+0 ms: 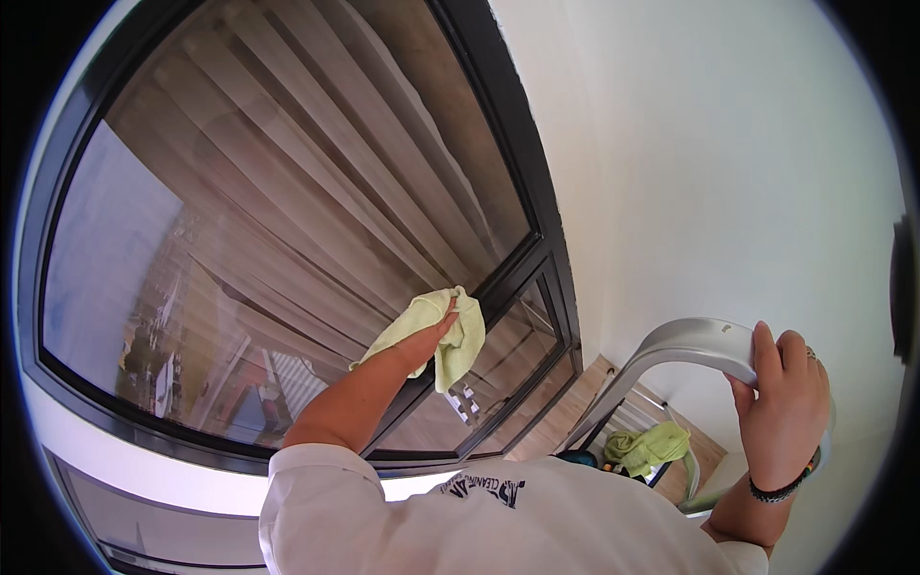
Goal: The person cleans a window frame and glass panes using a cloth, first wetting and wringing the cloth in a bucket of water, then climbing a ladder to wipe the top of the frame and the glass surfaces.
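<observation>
My left hand is on a pale yellow-green cloth, which lies bunched against the dark window frame's crossbar and the lower edge of the large glass pane. Part of the cloth hangs over the crossbar. At the right, my right hand grips the curved silver metal top rail of what looks like a stepladder, thumb below and fingers over it. A beige curtain shows behind the glass, with reflections of sky and buildings.
A green cloth lies below the rail, beside a dark teal object. A white wall rises at the right. Smaller panes sit under the crossbar; wood flooring shows far below.
</observation>
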Demonstrator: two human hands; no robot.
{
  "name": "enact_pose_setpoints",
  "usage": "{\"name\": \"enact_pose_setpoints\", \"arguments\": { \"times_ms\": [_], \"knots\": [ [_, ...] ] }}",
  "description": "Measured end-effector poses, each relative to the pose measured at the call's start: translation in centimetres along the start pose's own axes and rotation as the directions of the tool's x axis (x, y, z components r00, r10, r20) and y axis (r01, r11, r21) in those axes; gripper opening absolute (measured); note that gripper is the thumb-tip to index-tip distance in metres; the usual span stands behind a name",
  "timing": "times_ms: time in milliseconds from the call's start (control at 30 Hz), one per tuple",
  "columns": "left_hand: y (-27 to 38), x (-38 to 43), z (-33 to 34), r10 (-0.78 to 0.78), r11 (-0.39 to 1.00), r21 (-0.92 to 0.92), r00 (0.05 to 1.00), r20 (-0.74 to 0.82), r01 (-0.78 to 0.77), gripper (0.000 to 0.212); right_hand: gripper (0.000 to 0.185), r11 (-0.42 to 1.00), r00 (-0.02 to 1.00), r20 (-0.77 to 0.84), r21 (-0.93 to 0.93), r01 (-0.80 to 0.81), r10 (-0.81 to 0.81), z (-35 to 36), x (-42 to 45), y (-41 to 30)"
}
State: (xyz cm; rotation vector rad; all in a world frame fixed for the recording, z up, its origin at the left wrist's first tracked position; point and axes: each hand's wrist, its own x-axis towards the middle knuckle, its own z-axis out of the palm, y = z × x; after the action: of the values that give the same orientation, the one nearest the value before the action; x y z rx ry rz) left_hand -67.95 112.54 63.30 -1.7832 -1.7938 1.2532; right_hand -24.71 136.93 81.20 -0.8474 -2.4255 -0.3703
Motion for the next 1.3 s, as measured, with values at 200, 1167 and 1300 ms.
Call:
{"name": "enact_pose_setpoints", "arguments": {
  "times_ms": [200,1167,1300],
  "knots": [
    [-19.7,-7.8,-20.7,-0.632,0.770,-0.260,0.643,-0.433,0.582,0.062,0.051,1.000,1.000,-0.021,0.002,0.014,-0.014,0.5,-0.2,0.0],
    [-28.7,-8.6,-30.7,-0.823,0.338,-0.277,0.141,-0.550,0.899,0.060,0.046,1.000,0.999,-0.034,-0.003,0.012,-0.012,0.2,-0.1,-0.1],
    [-22.7,-0.8,-22.7,-0.661,0.680,-0.227,0.448,-0.602,0.697,0.061,0.046,1.000,1.000,-0.022,-0.019,-0.021,0.021,-0.1,-0.6,-0.2]
  ]
}}
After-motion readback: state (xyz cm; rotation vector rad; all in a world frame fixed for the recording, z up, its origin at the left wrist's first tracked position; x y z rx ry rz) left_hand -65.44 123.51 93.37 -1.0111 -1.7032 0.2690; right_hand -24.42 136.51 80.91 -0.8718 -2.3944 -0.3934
